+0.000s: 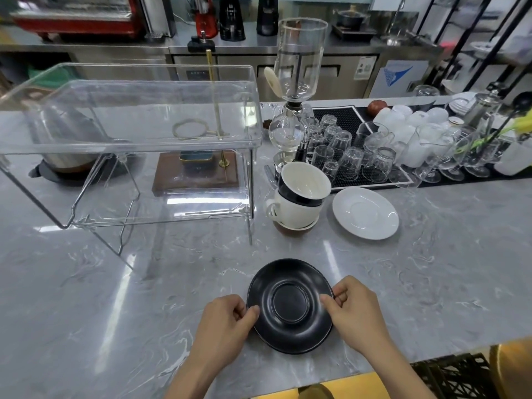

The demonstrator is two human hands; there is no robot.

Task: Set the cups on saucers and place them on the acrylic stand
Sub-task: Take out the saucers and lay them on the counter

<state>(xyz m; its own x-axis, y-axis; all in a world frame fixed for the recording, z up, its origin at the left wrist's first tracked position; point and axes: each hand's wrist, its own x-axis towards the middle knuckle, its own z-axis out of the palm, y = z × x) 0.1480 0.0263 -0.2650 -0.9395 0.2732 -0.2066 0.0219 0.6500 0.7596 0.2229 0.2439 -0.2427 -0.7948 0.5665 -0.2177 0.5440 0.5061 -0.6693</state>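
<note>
While both hands, left hand [227, 318] and right hand [354, 309], pinch black saucer [289, 306] at 6 o'clock, stacked cups [299, 200] wait at 12; acrylic stand [129, 133] at 10 holds nothing; white saucer [365, 213] at 1. Task barely begun.

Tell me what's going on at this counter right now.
A person holds a black saucer on the marble counter, left hand and right hand pinching its opposite edges. The stacked cups wait behind it beside a white saucer. The acrylic stand has no cups on it yet.
</note>
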